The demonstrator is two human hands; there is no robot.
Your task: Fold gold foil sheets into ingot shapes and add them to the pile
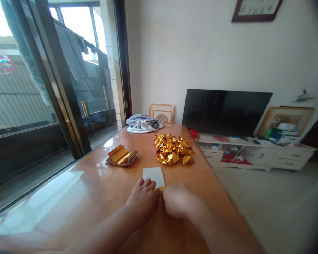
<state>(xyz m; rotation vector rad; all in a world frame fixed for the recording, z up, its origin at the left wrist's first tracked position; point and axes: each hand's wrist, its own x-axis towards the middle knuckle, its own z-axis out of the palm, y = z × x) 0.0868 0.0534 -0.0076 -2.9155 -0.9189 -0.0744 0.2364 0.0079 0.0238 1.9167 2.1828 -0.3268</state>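
Observation:
A sheet of gold foil paper (154, 175), pale side up, lies on the wooden table (100, 208), its near edge turned up to show a thin strip of gold. My left hand (145, 197) is closed on the left part of that near edge. Against the right part presses my right hand (176, 199), its fingers curled in. Both sets of fingertips are mostly hidden behind the hands. Beyond, to the right, is a heap of folded gold paper pieces (173, 150). A stack of gold foil sheets (121, 157) with a curled top sits to the left.
Grey and white cloth (143, 123) is bunched at the table's far end, near framed pictures (162, 112). A television (225, 113) stands on a white cabinet (257, 155) to the right. Glass sliding doors (66, 81) run along the left.

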